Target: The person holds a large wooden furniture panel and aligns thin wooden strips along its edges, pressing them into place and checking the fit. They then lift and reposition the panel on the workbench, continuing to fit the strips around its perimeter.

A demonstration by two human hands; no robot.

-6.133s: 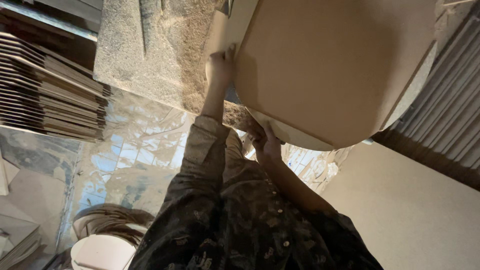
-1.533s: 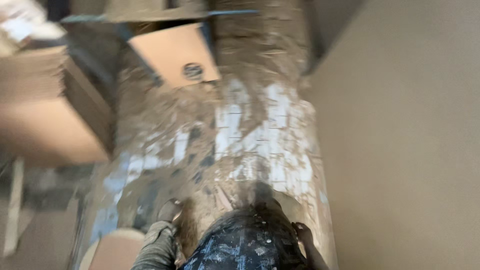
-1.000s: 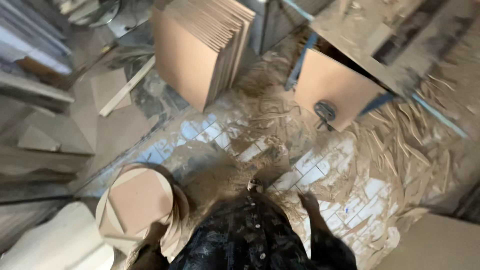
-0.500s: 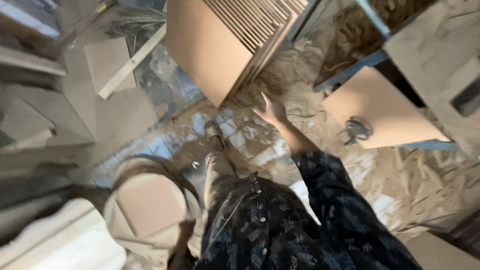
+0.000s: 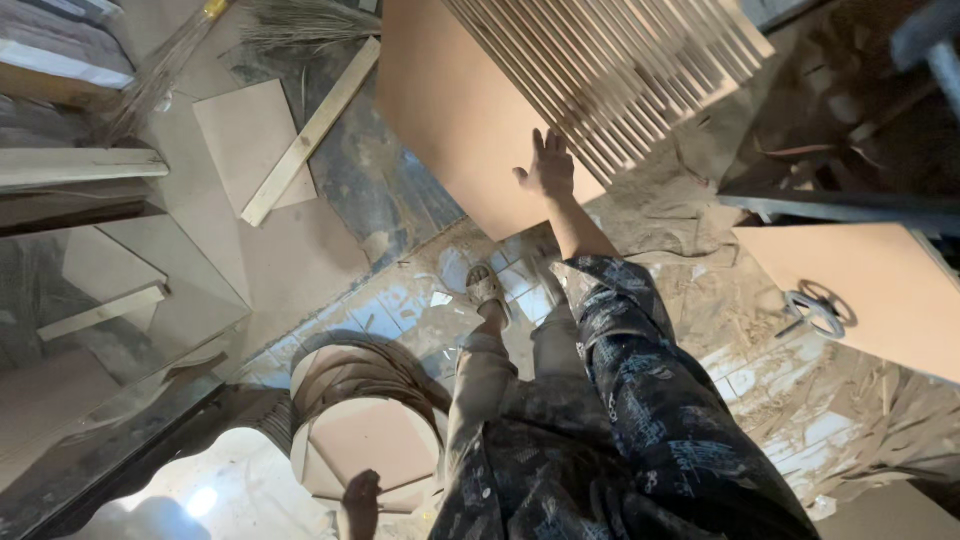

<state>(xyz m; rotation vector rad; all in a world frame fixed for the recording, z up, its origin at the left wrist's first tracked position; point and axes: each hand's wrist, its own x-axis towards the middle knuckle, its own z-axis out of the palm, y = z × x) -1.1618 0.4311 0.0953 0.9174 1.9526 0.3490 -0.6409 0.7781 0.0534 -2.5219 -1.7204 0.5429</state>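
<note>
- Right hand [image 5: 547,168] stretched forward, fingers spread, palm flat against front board [image 5: 455,110] of leaning stack [image 5: 610,70]; pressing, not gripping.
- Stack standing on edge, tilted away, edges showing as thin parallel lines.
- Left hand [image 5: 361,500] low by the hip, just above round discs [image 5: 365,425]; grip impossible to tell.
- Sandalled foot [image 5: 487,290] on dusty tiled floor [image 5: 760,370], near board's lower corner.
- Lying left: flat panel [image 5: 245,140] with 1 wooden strip [image 5: 310,130] across it.
- At right: machine table [image 5: 870,290] with small handwheel [image 5: 818,312].
</note>
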